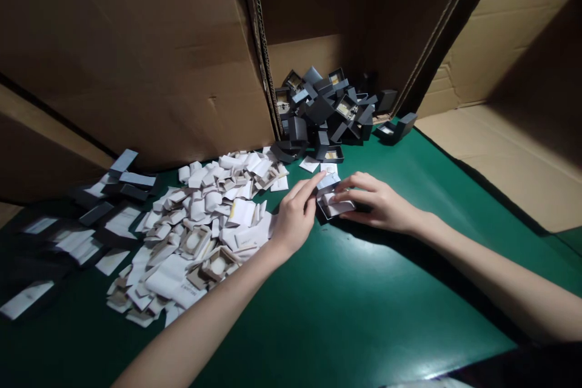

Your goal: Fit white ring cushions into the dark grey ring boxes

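A small dark box point(334, 205) with a white insert sits on the green table point(354, 297) between both hands. My right hand point(379, 201) is curled round its right side, fingers closed on it. My left hand point(295, 215) reaches in from the left, its fingers pinching at the white paper at the box's top edge. A pile of white paper inserts and card trays point(204, 230) lies just left of my left hand. A heap of dark small boxes point(330, 112) lies behind, spilling from a tipped cardboard carton.
Large cardboard cartons point(136, 54) stand at the back and left. Flattened dark box lids and white cards point(91, 212) are scattered at the far left. A cardboard sheet point(509, 157) lies along the table's right edge.
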Demonstrator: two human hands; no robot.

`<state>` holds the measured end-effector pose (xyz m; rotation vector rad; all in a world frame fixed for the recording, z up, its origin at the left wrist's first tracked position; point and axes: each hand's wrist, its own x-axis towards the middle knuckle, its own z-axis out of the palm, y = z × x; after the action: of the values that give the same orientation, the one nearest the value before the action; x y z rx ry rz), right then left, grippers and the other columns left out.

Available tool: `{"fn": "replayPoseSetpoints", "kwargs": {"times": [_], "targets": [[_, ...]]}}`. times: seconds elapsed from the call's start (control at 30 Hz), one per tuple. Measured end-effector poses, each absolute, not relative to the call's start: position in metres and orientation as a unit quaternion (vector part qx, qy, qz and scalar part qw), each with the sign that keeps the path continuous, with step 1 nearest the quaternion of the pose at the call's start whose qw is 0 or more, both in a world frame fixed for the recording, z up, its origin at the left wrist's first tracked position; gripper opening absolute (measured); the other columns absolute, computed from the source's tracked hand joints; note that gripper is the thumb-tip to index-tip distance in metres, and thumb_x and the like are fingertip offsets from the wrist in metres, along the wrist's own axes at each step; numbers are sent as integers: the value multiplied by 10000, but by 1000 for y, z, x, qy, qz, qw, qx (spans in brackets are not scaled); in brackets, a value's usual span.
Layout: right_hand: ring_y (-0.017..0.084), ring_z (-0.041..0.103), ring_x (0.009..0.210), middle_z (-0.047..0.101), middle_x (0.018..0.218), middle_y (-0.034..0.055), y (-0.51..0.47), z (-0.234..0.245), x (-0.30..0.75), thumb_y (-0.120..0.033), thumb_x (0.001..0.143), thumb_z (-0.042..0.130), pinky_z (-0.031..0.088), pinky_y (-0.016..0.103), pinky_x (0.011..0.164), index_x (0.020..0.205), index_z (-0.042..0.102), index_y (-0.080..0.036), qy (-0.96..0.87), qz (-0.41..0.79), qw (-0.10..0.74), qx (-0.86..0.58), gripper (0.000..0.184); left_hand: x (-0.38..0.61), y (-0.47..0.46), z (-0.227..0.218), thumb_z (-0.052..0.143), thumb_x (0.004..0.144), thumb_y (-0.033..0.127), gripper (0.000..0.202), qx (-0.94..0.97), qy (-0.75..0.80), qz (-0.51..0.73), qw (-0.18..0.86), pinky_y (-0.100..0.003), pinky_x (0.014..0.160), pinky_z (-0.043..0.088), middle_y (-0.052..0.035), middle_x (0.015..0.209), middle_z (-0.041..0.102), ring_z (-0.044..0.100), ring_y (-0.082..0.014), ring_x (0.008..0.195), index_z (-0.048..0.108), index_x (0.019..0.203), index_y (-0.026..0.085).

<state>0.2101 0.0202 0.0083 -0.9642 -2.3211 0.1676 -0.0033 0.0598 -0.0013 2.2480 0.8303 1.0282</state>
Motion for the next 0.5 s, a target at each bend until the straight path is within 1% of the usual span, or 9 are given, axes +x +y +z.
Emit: {"fn": "replayPoseSetpoints", "kwargs": {"times": [0.17, 0.4, 0.5], "targets": [[219, 544, 917, 635, 1036, 100, 19, 9, 210, -318, 869, 603, 448, 389, 795, 1095, 620, -212, -884, 21, 283, -371, 250, -3, 60, -2, 395, 863, -15, 563, 832, 305, 382, 264, -319, 964, 479, -39, 1241, 590, 563, -153, 1115, 453, 1346, 268], [211, 503, 876, 633, 1018, 103, 15, 7, 199, -285, 882, 583, 485, 364, 749, 1113, 624, -204, -881, 37, 305, -359, 249, -2, 60, -2, 382, 860, -22, 571, 835, 299, 380, 263, -267, 906, 494, -24, 1164, 618, 587, -134, 1044, 476, 1331, 287], [210, 496, 869, 634, 1041, 113, 13, 7, 195, -289, 881, 586, 494, 367, 745, 1140, 616, -189, -880, 24, 309, -361, 280, -3, 60, -2, 382, 866, -13, 568, 834, 299, 379, 266, -264, 893, 505, -24, 1159, 622, 599, -133, 1028, 467, 1339, 288]]}}
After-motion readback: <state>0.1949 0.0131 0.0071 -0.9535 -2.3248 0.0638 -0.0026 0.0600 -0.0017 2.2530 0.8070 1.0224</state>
